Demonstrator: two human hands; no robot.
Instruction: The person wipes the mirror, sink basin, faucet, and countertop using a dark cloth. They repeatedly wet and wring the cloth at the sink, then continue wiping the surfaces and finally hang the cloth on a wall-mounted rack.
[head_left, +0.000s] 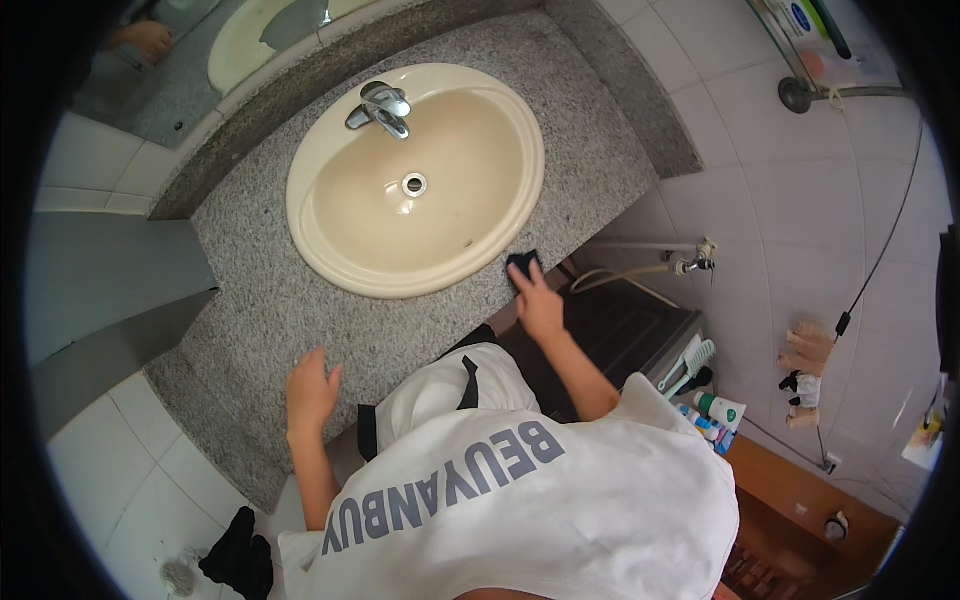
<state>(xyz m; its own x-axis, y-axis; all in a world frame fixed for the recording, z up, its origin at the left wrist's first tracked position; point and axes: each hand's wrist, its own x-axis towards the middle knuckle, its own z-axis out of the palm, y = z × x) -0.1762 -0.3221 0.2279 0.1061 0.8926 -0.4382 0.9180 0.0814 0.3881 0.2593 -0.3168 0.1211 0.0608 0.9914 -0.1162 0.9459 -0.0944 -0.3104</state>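
Note:
A cream oval washbasin (420, 232) with a chrome faucet (382, 109) is set in a speckled granite counter (352, 322). My right hand (538, 300) is at the counter's front edge, its fingertips against a small dark folded cloth (523, 271) beside the basin rim. Whether the fingers grip the cloth or only rest on it does not show. My left hand (311, 386) is over the front left of the counter, fingers apart, with nothing in it. The basin holds no visible water around its metal drain (415, 184).
A dark appliance or cabinet (626, 330) stands right of the counter, with a brush (699, 358) and tubes near it. A wall valve (701, 262) with a hose is at right. Black cloth (244, 559) lies lower left; a mirror (172, 82) is upper left.

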